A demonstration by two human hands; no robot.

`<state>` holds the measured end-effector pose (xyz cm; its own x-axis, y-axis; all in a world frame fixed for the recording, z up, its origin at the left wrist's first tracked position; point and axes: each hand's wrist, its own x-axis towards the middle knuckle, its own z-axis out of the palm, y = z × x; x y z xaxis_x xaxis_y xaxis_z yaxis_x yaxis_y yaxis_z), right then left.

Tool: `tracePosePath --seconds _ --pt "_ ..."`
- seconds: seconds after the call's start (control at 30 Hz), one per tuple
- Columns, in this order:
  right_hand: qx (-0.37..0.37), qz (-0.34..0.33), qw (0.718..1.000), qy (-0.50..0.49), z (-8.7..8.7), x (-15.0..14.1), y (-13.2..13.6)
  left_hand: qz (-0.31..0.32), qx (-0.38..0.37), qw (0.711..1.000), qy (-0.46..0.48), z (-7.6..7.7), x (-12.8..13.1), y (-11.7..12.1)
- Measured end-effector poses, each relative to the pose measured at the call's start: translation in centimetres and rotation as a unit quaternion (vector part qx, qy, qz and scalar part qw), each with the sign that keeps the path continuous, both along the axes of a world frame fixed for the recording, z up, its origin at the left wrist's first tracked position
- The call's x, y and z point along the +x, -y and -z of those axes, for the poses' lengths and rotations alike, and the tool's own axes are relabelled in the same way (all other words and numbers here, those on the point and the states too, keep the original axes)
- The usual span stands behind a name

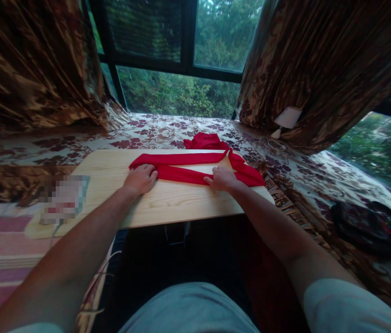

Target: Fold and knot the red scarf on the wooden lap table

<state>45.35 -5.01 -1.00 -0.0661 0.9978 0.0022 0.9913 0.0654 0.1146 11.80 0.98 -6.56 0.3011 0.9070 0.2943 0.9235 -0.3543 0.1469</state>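
A long red cloth strip (181, 175) lies on a pale wooden board (181, 203), folded into a narrow loop with bare wood showing between its two lengths. My left hand (142, 178) rests over the loop's left end, fingers laid on the fabric. Toward the right end, my right hand (223, 178) lies on the lower length with thumb and fingers apart. Beyond it the cloth twists and bunches up at the board's right edge. More red cloth (205, 141) sits in a crumpled heap just past the board's far edge.
A blurred-out device with a cable (64, 200) lies on the board's left side. Patterned fabric (160, 127) covers the window ledge. A small white lamp (288, 117) stands by the right curtain (306, 55). A dark bag-like item (372, 226) lies at right.
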Motion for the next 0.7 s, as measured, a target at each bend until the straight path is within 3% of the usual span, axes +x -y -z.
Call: tracePosePath --seconds 0.1,0.23,0.3,0.43,0.57,0.63,0.7 --pt "-0.118 0.0 0.993 0.028 -1.7 2.5 0.4 0.001 0.006 1.0 0.005 0.1 0.0 0.0" --pt "-0.23 -0.112 0.967 0.016 -3.7 1.5 1.9 0.002 0.011 1.0 0.013 0.3 0.0 -0.2" --pt "-0.224 -0.159 0.961 -0.031 -3.7 -0.5 2.6 0.002 0.011 1.0 0.016 0.4 0.0 -0.2" --pt "-0.144 -0.208 0.951 -0.178 -2.7 -5.1 2.9 0.009 0.003 1.0 0.028 0.2 0.0 0.0" --pt "-0.161 -0.287 0.895 -0.301 -2.3 -9.4 3.2 -0.016 0.002 0.999 0.03 -0.5 0.2 0.8" --pt "-0.175 -0.338 0.868 -0.319 -2.4 -11.1 3.5 -0.029 0.002 0.999 0.027 -0.7 0.0 1.0" --pt "-0.171 -0.366 0.861 -0.309 -2.4 -12.5 3.7 -0.025 -0.005 0.999 0.026 -0.7 -0.4 1.1"
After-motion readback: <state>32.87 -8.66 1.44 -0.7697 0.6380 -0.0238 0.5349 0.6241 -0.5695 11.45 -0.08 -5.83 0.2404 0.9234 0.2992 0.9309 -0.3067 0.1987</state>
